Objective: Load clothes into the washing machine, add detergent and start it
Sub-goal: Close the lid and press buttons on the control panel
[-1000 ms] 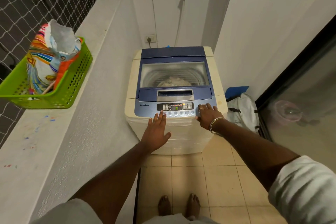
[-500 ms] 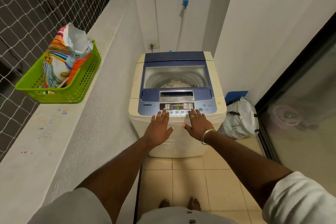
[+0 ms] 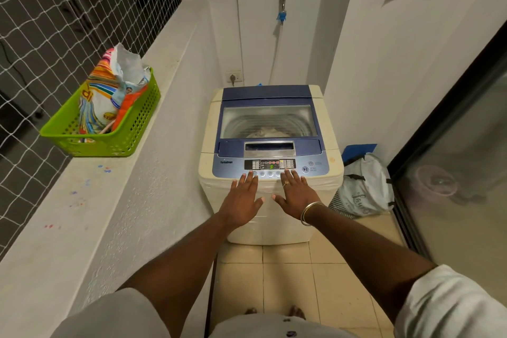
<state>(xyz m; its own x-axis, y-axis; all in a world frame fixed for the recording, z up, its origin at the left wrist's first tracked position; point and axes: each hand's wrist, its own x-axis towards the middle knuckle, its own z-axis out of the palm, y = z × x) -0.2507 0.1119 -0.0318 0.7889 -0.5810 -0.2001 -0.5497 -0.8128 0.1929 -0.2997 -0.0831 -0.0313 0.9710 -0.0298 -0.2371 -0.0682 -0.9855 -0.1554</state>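
Observation:
A cream top-loading washing machine (image 3: 208, 129) with a blue lid stands against the back wall. Its lid is shut, and pale clothes (image 3: 267, 132) show through the lid window. The control panel (image 3: 270, 164) is lit with red lights and a green figure. My left hand (image 3: 242, 199) lies flat on the machine's front edge, fingertips at the left buttons. My right hand (image 3: 296, 192), with a ring and bangles, lies flat beside it, fingertips at the right buttons. A colourful detergent bag (image 3: 107, 96) stands in a green basket (image 3: 137, 129) on the left ledge.
A white ledge (image 3: 82, 200) with netting above runs along the left. A white bag (image 3: 362, 186) and a blue item sit on the floor right of the machine. A glass sliding door (image 3: 461, 173) closes off the right side. A tap and hose hang on the back wall.
My right hand slid left from the start button at the panel's right end to the middle buttons. The view has pulled back from the machine. My left hand stays flat on the front edge.

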